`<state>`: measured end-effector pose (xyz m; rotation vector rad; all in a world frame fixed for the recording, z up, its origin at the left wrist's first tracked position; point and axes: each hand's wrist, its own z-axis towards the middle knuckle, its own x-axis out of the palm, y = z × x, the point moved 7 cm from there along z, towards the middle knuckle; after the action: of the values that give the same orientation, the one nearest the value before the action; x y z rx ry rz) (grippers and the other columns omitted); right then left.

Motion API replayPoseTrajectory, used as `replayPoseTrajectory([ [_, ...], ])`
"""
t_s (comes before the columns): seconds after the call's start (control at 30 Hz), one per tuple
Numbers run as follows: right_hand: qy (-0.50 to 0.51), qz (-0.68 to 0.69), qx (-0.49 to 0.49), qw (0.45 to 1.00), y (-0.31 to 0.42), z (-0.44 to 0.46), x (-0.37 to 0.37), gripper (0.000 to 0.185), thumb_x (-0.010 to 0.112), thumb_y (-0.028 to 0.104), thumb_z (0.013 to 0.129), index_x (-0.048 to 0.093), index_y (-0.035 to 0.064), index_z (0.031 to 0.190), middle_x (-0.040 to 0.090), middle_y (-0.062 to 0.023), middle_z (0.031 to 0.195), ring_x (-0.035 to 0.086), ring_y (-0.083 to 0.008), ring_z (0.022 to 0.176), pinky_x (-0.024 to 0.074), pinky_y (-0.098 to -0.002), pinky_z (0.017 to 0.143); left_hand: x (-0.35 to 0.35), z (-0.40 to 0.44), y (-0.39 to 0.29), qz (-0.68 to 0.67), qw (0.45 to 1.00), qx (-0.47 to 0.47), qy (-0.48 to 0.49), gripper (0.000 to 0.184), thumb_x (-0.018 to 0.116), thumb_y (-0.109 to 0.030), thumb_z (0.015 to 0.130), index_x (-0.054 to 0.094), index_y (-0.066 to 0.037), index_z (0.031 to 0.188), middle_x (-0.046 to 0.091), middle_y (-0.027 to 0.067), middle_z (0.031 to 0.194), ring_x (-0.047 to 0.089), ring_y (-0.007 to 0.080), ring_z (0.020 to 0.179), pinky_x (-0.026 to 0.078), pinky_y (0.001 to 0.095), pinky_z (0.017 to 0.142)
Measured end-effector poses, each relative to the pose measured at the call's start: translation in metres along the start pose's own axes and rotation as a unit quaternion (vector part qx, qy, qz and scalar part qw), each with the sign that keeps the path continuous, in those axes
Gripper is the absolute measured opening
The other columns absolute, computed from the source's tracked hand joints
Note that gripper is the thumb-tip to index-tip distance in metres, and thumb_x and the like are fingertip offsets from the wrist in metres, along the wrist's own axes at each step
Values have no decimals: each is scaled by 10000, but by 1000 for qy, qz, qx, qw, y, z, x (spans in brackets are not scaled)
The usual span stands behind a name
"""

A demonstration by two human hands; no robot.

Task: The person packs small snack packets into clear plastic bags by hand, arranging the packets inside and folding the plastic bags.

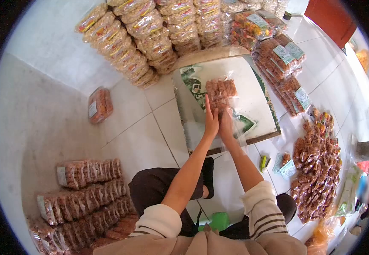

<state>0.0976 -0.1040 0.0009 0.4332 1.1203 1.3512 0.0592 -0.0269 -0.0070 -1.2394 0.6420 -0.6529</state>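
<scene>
A clear plastic bag of brown snack pieces (221,90) lies on a low white board with green print (252,102). My left hand (211,120) is at the bag's near left edge, its index finger stretched along the side and its other fingers partly hidden. Close beside it, my right hand (225,121) is closed on the near end of the bag, with loose clear plastic hanging past the wrist. The hands almost touch each other.
Stacked snack packs (144,32) line the wall. Labelled packs (284,59) stand right of the board, above a heap of small brown packets (318,170). A green cutter-like object (264,163) and paper labels (287,169) lie nearby. Rows of packs (89,174) sit at left.
</scene>
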Motion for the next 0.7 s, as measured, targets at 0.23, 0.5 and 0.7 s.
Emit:
replayPoseTrajectory([
  [0.23, 133, -5, -58, 989, 16, -17, -17, 540, 451, 43, 811, 225, -30, 1296, 368, -223, 1271, 370, -378, 1145, 249, -426, 988, 8, 7, 0, 95, 995, 33, -8, 334, 399, -173, 892, 461, -143, 1219, 334, 160, 1293, 319, 327, 1195, 270, 393, 979],
  [0.5, 146, -88, -86, 982, 50, -145, -148, 230, 501, -58, 655, 558, 37, 856, 569, -113, 1001, 516, -275, 969, 435, -358, 825, 54, -16, -88, 396, 900, 72, -166, 478, 562, -186, 798, 382, -141, 1240, 214, 272, 1305, 165, 390, 1231, 214, 489, 959],
  [0.7, -184, -168, 159, 955, -11, -213, -332, 225, 512, -100, 703, 612, 49, 837, 601, -103, 818, 579, -223, 778, 454, -295, 673, 241, -126, -185, 111, 947, 266, 142, 402, 585, -134, 760, 426, -82, 1125, 242, 265, 1272, 213, 389, 1196, 209, 480, 965],
])
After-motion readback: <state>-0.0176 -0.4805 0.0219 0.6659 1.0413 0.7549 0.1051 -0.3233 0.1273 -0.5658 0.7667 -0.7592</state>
